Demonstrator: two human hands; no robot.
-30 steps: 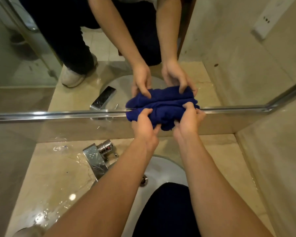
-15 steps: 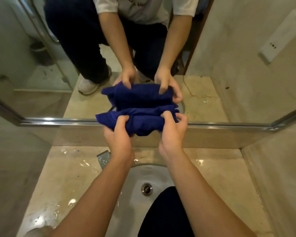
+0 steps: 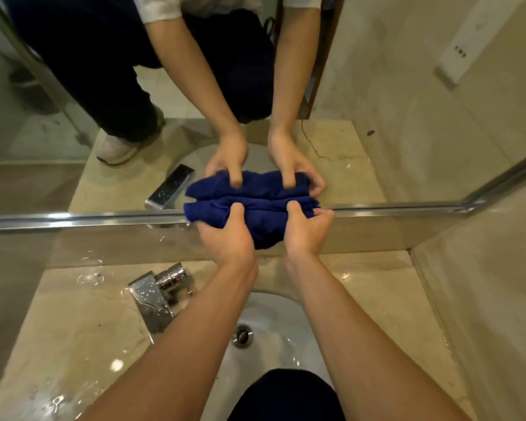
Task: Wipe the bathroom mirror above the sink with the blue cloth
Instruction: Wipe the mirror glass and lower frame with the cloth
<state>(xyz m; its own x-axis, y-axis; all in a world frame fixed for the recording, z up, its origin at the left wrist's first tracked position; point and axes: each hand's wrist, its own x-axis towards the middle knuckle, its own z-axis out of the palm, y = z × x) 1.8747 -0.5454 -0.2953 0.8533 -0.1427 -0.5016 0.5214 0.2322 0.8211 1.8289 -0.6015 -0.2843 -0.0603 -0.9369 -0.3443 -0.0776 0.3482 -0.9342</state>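
A bunched blue cloth (image 3: 263,221) is pressed against the bottom edge of the mirror (image 3: 392,110), over its chrome frame strip. My left hand (image 3: 227,238) grips the cloth's left part with the thumb on top. On the cloth's right part my right hand (image 3: 307,233) holds on the same way. The mirror shows both hands and the cloth reflected just above.
A chrome faucet (image 3: 157,294) stands on the wet beige counter (image 3: 73,329) at the left. The white sink basin (image 3: 274,323) with its drain lies below my arms. Tiled walls close in on the right.
Both hands and the cloth have moved right along the mirror's bottom edge, and the faucet has come back into view at the left.
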